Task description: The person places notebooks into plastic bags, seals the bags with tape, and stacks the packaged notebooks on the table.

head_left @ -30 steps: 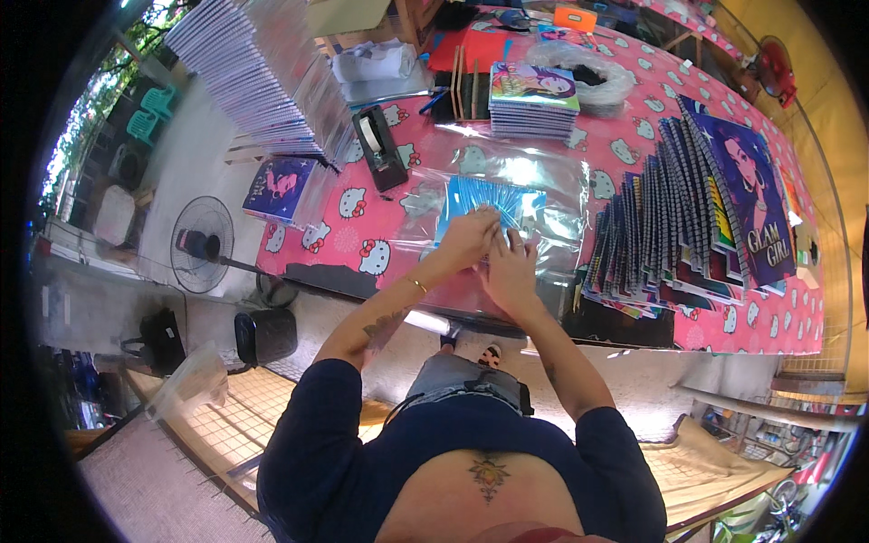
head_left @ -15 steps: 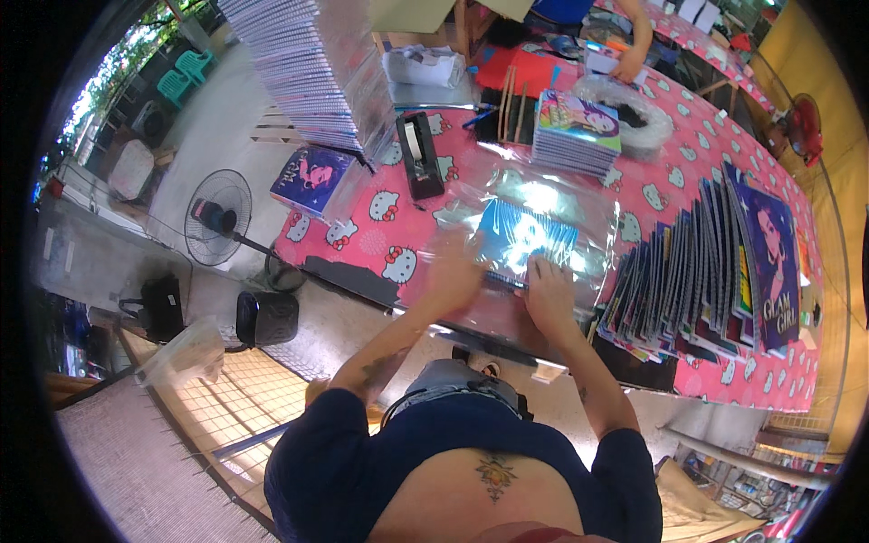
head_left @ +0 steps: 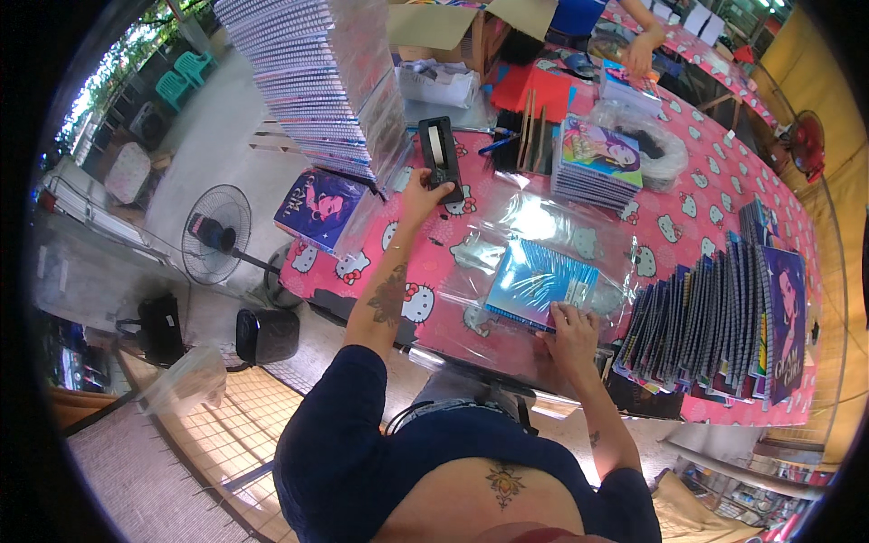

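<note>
My left hand [head_left: 428,196] is at the near end of a black tape dispenser [head_left: 441,149], thumb and fingers closed about its tip; any strip of tape between them is too small to make out. A shiny blue notebook [head_left: 534,281] lies in front of me on clear plastic film [head_left: 489,222], glare hiding part of its cover. At its near right corner my right hand [head_left: 572,337] holds it, fingertips on the cover and thumb by the edge.
A tall notebook stack [head_left: 303,81] rises behind a purple notebook [head_left: 321,208] at the left. Leaning notebooks [head_left: 697,321] fill the right side. Farther back are another notebook stack [head_left: 597,154], a clear plastic roll [head_left: 665,158] and a co-worker's hand [head_left: 641,54].
My left hand has left the notebook's left side and reached up to the tape dispenser. My right hand stays at the notebook's near edge. The whole view has shifted slightly.
</note>
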Tool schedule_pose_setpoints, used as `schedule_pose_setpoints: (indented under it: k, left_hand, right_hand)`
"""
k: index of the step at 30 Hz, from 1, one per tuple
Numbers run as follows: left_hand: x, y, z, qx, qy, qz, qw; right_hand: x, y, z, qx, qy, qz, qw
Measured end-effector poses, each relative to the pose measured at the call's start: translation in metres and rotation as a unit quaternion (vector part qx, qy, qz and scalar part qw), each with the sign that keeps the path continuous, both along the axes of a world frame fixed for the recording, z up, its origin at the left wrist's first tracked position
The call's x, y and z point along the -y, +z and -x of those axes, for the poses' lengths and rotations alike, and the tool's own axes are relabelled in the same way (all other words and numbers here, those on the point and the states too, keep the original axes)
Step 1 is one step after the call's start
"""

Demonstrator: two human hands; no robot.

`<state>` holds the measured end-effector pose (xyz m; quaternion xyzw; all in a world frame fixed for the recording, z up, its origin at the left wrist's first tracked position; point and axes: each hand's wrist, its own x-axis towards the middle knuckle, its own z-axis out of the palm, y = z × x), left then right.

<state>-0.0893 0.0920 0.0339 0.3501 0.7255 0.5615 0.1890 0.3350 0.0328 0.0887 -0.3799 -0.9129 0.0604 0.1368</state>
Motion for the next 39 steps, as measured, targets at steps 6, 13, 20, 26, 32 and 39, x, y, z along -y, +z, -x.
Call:
schedule_pose_setpoints:
  k: [6, 13, 20, 26, 32, 39]
  left_hand:
    - [-0.013, -0.019, -0.02, -0.009, 0.14, -0.145, 0.979]
    - [0.01, -0.033, -0.037, 0.12, 0.109, -0.012, 0.987]
    - [0.061, 0.047, -0.161, -0.033, -0.119, 0.1, 0.987]
    - [0.061, 0.061, -0.272, -0.184, -0.181, 0.249, 0.933]
    - [0.065, 0.066, -0.263, -0.308, -0.229, 0.37, 0.846]
    - [0.096, 0.045, -0.271, -0.439, -0.204, 0.231, 0.844]
  right_hand:
    - [0.002, 0.005, 0.001, 0.008, 0.003, -0.005, 1.0]
    - [-0.002, -0.004, -0.005, 0.0, 0.024, -0.042, 0.999]
    - [-0.004, -0.005, -0.009, -0.018, 0.04, -0.02, 0.999]
    - [-0.012, -0.018, -0.013, -0.034, 0.055, -0.033, 0.997]
    - [-0.015, 0.001, -0.02, -0.075, 0.06, 0.009, 0.995]
    - [-0.049, 0.007, -0.008, -0.046, 0.014, 0.037, 0.998]
